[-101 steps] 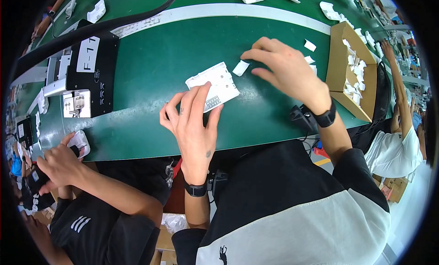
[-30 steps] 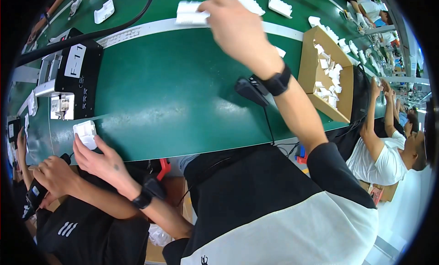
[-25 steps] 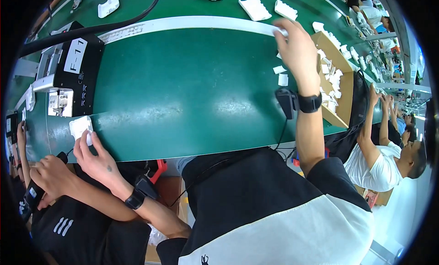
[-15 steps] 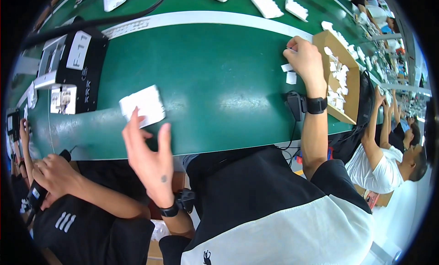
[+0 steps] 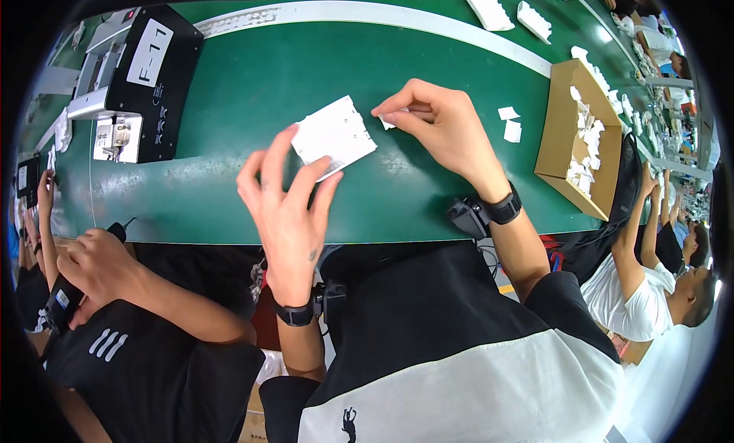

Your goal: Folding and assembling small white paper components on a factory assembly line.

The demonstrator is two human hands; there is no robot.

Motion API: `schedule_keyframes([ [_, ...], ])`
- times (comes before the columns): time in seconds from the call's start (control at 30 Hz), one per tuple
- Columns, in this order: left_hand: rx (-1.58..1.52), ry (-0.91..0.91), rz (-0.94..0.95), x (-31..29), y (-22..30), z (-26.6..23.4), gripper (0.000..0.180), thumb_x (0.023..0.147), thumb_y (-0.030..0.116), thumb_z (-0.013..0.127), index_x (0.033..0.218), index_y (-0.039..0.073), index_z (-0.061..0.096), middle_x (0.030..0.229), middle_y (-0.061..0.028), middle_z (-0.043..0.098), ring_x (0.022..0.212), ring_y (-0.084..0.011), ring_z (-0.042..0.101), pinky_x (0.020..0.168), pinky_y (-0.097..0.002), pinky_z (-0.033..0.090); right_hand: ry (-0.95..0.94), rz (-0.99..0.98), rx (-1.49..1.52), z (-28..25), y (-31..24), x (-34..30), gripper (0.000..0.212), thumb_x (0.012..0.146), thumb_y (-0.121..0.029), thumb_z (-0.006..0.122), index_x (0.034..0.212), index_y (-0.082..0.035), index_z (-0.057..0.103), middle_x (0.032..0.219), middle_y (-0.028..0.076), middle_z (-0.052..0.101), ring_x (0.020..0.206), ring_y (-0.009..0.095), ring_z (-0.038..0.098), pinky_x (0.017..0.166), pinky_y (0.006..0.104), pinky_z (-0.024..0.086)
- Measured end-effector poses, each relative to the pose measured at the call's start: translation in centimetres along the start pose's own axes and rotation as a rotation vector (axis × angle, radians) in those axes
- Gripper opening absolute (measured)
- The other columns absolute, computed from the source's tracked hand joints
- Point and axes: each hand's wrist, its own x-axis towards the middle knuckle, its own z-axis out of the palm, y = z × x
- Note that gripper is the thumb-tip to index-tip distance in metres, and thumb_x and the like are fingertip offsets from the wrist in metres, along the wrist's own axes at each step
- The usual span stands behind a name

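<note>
My left hand (image 5: 287,198) grips a flat white rectangular plastic-looking piece (image 5: 334,133) by its left and lower edges, thumb and fingers on either side. The piece is tilted above the green table, its notched edge facing right. Close to that edge, my right hand (image 5: 451,129) pinches a small white piece (image 5: 388,123) between thumb and fingertips. A narrow gap separates the two pieces. Much of the small piece is hidden by the fingers. Two small white squares (image 5: 512,132) lie on the table to the right of my right hand.
An open cardboard box (image 5: 556,122) with many small white pieces stands at the right. A black machine with a metal fixture (image 5: 164,84) is at the left. White molded parts (image 5: 489,11) lie beyond the white rail (image 5: 367,13). A co-worker's hand (image 5: 99,267) is at the lower left.
My right hand has moved left from beside the box, bringing a small white piece. My left hand has closed on the flat white piece and shifted it right and up.
</note>
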Motion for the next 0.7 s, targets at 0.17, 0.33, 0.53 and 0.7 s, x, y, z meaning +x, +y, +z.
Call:
schedule_keyframes([
  [0.17, 0.007, -0.037, 0.059, 0.4, 0.0, 0.5, 0.022, 0.082, 0.019, 0.089, 0.101, 0.014, 0.080, 0.146, -0.0020, 0.065, 0.122, -0.0325, 0.058, 0.107, -0.0473, 0.042, 0.037, 0.030, -0.003, -1.3, -0.3, -0.3, 0.009, 0.101, 0.007, 0.063, 0.106, 0.002, 0.070, 0.112, 0.009, 0.072, 0.085, 0.019, 0.075, 0.072, 0.0320, 0.059],
  [0.33, -0.092, -0.038, 0.074, 0.4, -0.6, 1.0, 0.022, 0.081, 0.018, 0.090, 0.100, 0.012, 0.079, 0.131, -0.0015, 0.072, 0.115, -0.0294, 0.063, 0.106, -0.0461, 0.043, 0.029, -0.166, -0.795, -4.1, -0.7, -0.4, 0.019, 0.092, 0.010, 0.062, 0.108, 0.001, 0.066, 0.106, 0.016, 0.067, 0.085, 0.039, 0.068, 0.075, 0.0447, 0.055],
  [0.53, -0.116, -0.084, 0.103, 1.4, -0.3, 1.3, 0.023, 0.081, 0.018, 0.090, 0.100, 0.011, 0.079, 0.123, -0.0022, 0.073, 0.110, -0.0287, 0.065, 0.102, -0.0456, 0.045, -0.013, -0.286, -0.871, -1.5, -1.1, 3.1, 0.017, 0.093, 0.004, 0.066, 0.109, -0.003, 0.067, 0.098, 0.015, 0.069, 0.095, 0.039, 0.069, 0.079, 0.0487, 0.055],
  [0.7, -0.152, -0.069, 0.088, 1.4, -0.5, 1.4, 0.023, 0.081, 0.019, 0.090, 0.099, 0.011, 0.079, 0.124, -0.0020, 0.073, 0.108, -0.0288, 0.065, 0.101, -0.0448, 0.045, 0.092, -0.450, -0.625, -0.5, -0.3, 4.2, 0.018, 0.094, -0.001, 0.070, 0.111, -0.005, 0.075, 0.099, 0.011, 0.070, 0.094, 0.034, 0.069, 0.082, 0.0427, 0.056],
])
